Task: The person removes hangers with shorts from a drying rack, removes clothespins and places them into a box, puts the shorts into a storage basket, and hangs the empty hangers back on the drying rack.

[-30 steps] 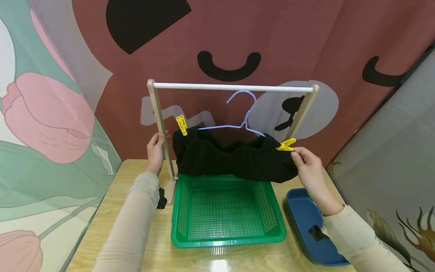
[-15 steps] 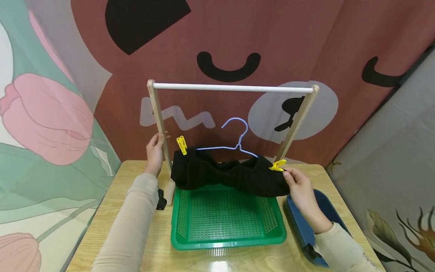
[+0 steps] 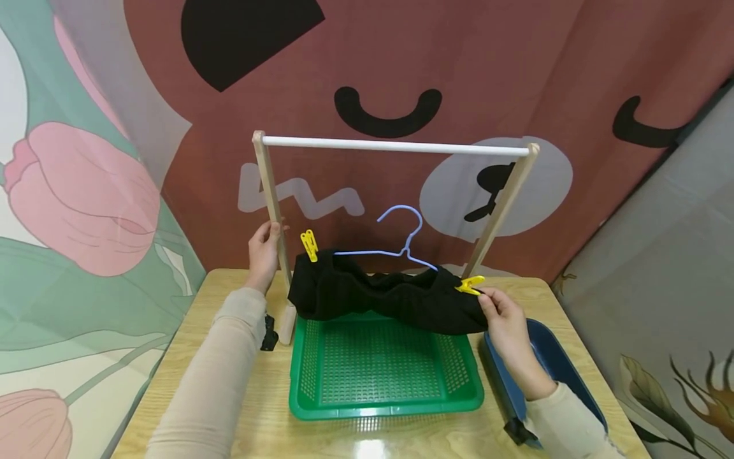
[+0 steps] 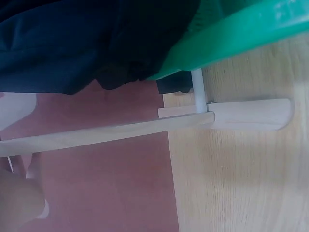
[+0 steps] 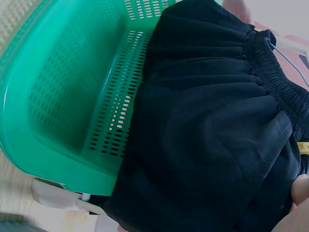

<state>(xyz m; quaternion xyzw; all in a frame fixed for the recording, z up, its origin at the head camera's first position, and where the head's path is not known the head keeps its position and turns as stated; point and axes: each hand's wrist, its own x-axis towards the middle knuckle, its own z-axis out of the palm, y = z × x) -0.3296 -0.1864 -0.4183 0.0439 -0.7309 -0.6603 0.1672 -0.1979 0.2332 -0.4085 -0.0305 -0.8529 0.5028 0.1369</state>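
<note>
A black garment with a gathered elastic waist (image 3: 390, 303) hangs on a light-blue wire hanger (image 3: 406, 248), its hook below and apart from the rack's white bar (image 3: 395, 146). Yellow clothespins sit at the waist, one on the left (image 3: 309, 245) and one on the right (image 3: 470, 285). My right hand (image 3: 510, 335) pinches the garment's right corner beside the right clothespin; fingers (image 5: 300, 188) show at the edge of the right wrist view. My left hand (image 3: 264, 258) grips the rack's left wooden post (image 3: 271, 185).
Under the garment a green perforated basket (image 3: 387, 410) stands on the wooden table (image 3: 218, 357). A blue tray (image 3: 573, 376) lies to the right, partly behind my right forearm. A patterned curtain (image 3: 390, 57) closes off the back.
My right hand has come down and slightly left, lowering the garment and hanger; the hook has dropped from right at the bar to well below it. The left hand keeps its grip.
</note>
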